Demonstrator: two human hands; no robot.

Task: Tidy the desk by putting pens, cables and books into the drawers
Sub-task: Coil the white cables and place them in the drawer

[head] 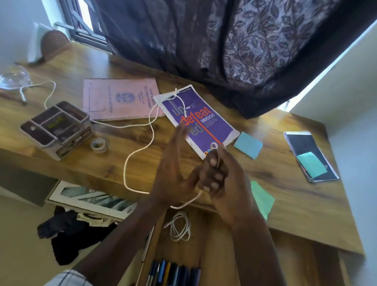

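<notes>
A long white cable [139,152] trails across the wooden desk [292,199] and over the purple book [205,123]. My right hand [221,178] is closed on one end of that cable above the desk's front edge. Beside it my left hand [173,171] is flat with fingers straight, and the cable loops under its wrist. A pink booklet [120,99] lies left of the purple book. Below the desk, the open drawer [217,261] holds a coiled white cable [180,227] and several pens [172,284] in a row.
A compartment tin [56,127], a tape roll [98,144], a glass dish [10,77] and another white cord [38,87] sit at the left. Blue [248,145] and green [261,199] sticky pads and a dark book [310,157] lie at the right. Dark cloth [68,235] lies on the floor.
</notes>
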